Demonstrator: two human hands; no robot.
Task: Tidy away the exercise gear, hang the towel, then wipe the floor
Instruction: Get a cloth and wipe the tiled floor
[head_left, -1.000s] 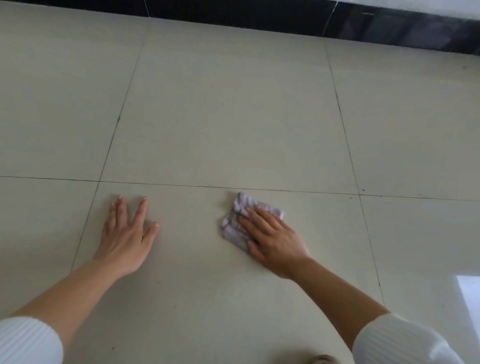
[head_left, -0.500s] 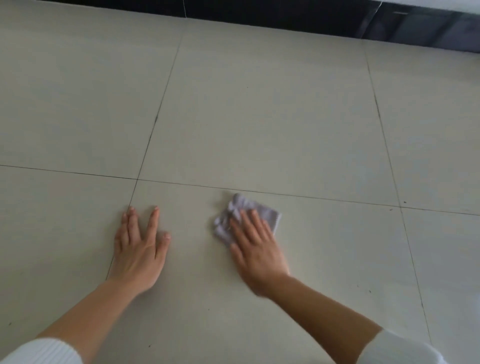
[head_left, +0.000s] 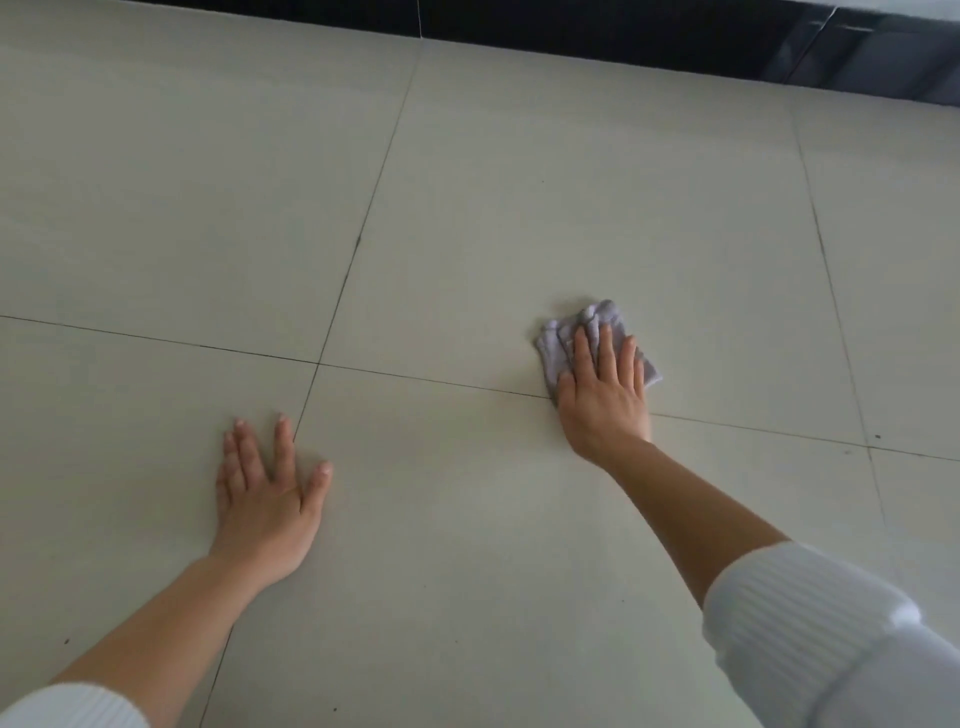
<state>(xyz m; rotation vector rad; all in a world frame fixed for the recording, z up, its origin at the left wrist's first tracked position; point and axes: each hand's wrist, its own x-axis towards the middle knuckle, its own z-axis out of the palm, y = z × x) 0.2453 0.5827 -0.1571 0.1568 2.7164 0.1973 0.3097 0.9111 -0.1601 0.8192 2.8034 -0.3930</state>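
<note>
A crumpled pale grey cloth lies on the light tiled floor, just beyond a grout line. My right hand presses flat on top of the cloth with the fingers stretched forward, covering most of it. My left hand rests palm down on the floor to the lower left, fingers spread, holding nothing. Both forearms are bare, with white ribbed sleeves pushed up.
A dark skirting strip runs along the far edge of the floor at the top. Grout lines cross the large pale tiles. A few small dark specks dot the floor near the lower left and the right.
My right hand has pushed the cloth forward and to the right, across the grout line. My left hand has stayed planted on the floor. The view has shifted to the left.
</note>
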